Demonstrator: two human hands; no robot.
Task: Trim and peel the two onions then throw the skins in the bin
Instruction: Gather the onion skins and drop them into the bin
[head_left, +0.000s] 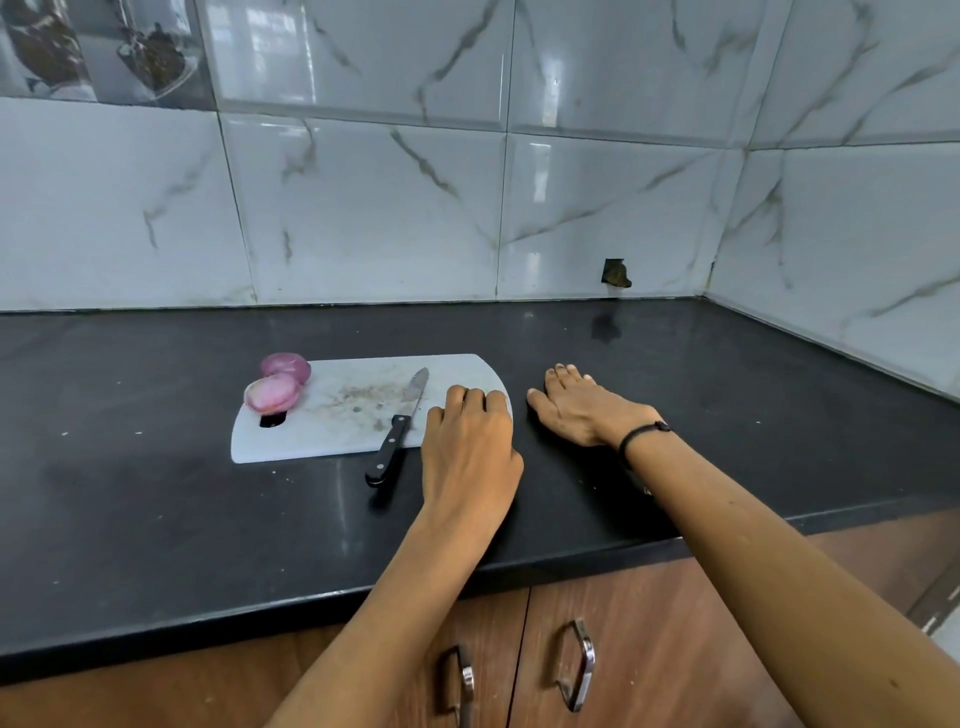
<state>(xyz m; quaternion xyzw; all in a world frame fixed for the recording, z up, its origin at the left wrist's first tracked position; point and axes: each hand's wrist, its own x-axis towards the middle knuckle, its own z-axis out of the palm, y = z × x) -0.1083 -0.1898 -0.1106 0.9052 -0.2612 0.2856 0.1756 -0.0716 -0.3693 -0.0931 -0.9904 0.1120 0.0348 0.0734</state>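
Two peeled pink onions sit at the left end of a white cutting board (332, 431): the nearer onion (272, 393) over the board's handle hole, the farther onion (287, 365) just behind it. A black-handled knife (397, 428) lies on the board, blade pointing away, handle past the front edge. My left hand (467, 447) rests palm down on the board's right end, fingers loosely bent, holding nothing. My right hand (584, 408) lies flat on the black counter just right of the board. Small skin crumbs dot the board's middle. No bin is in view.
The black counter (727, 415) runs to a tiled wall behind and a tiled corner at the right. Wooden cabinet doors with metal handles (582, 665) are below the front edge. A dark hole (615, 273) is in the wall tile.
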